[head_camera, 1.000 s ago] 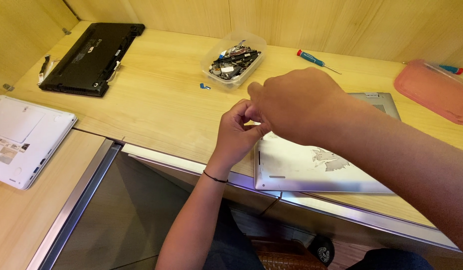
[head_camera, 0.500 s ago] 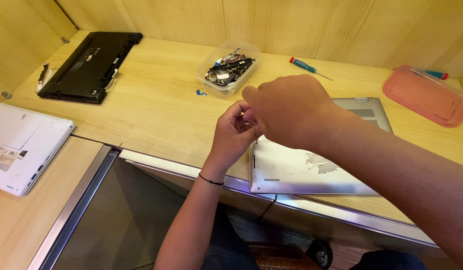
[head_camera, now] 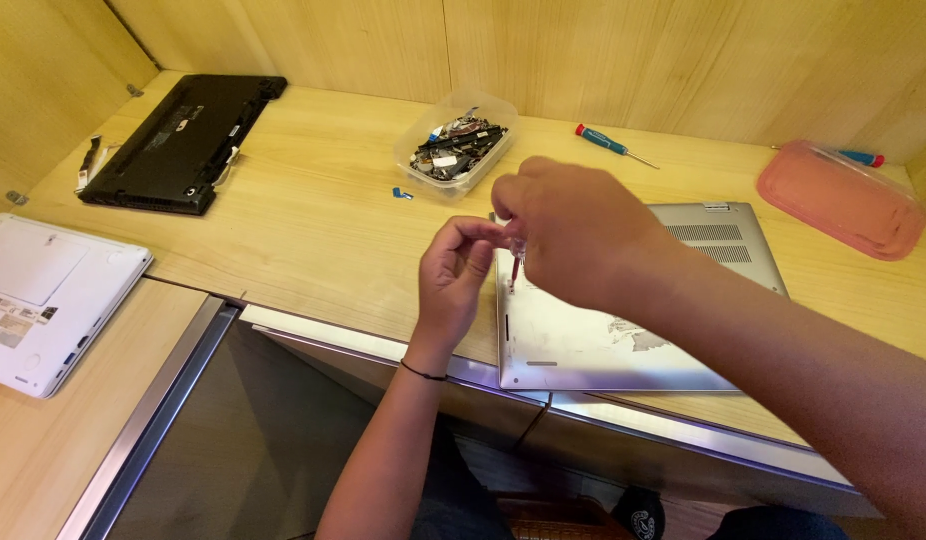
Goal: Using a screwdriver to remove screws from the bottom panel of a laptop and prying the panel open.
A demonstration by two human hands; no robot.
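Observation:
My right hand [head_camera: 575, 232] grips a small screwdriver [head_camera: 516, 264] with a clear, reddish handle. It stands almost upright, tip down at the near left corner of a silver laptop [head_camera: 603, 345] that lies bottom side up on the wooden desk [head_camera: 313, 225]. My left hand [head_camera: 456, 277] is just left of it, thumb and fingers pinched on the upper end of the tool's handle and touching my right hand's fingers. A thin black band circles my left wrist. My right forearm crosses over the laptop's right half and hides part of it.
Behind my hands stands a clear plastic tub [head_camera: 455, 140] of small parts, with a blue scrap [head_camera: 402, 193] beside it. A blue-handled screwdriver [head_camera: 605, 143] and a pink lid [head_camera: 841, 198] lie at the back right. A black laptop base [head_camera: 183, 128] and a white laptop [head_camera: 43, 290] lie to the left.
My right hand has lifted a little and moved back, so the screwdriver now shows below it. My left fingers have opened slightly toward the handle. The view has shifted a bit.

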